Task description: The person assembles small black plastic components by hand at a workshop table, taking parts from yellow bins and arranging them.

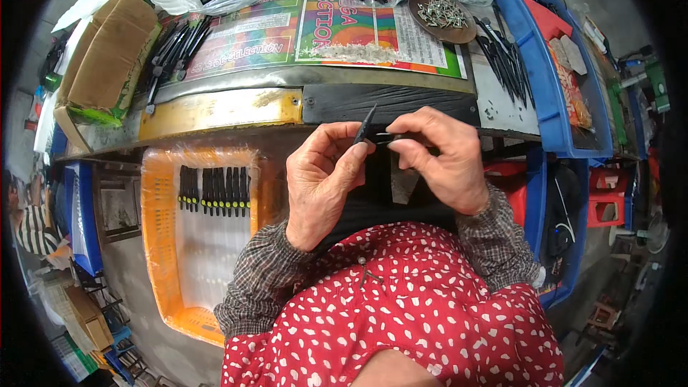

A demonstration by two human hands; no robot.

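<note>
Several slim black yellow-dotted pieces (236,186) are seemingly finished inside the orange plastic crate (159,244), while right of it a pointed black piece (365,125), apparently unfinished, is pinched by the left hand (322,172), a thin dark part (385,137) by the right hand (448,161).

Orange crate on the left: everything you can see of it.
Orange crate: open-topped, rectangular, looks like plastic, with perforated walls and clear film over the rim. It sits left of the person's red garment, on the near side of the workbench. Pale sheeting lines it; toward the far end lies a row of slim black pieces with yellow-green ends. The left checked sleeve hides its near right part; whether they touch is unclear.
</note>
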